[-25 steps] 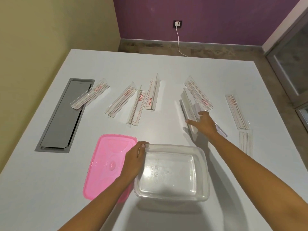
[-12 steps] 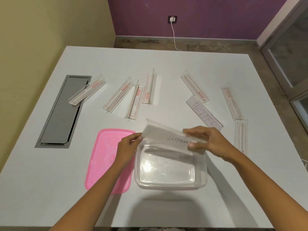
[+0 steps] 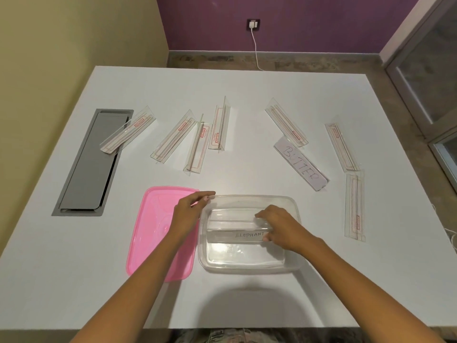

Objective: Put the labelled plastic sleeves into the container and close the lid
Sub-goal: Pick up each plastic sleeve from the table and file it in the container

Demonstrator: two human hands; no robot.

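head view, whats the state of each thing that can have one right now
container: open, lid off, on the table
pink lid: flat on the table, left of the container
ELEPHANT sleeve: inside the container
BUTTER sleeve: on the table, outside
left hand: on the container's left rim
right hand: in the container, on the ELEPHANT sleeve
table hatch: shut

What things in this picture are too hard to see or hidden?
- Head view: the end of the ELEPHANT sleeve is hidden under the right hand, so its grip cannot be judged.
- Head view: the small red print on the empty sleeves is too tiny to read.
- Head view: part of the pink lid is covered by the left hand and arm.
- Head view: the person's lap is cut off by the bottom edge.
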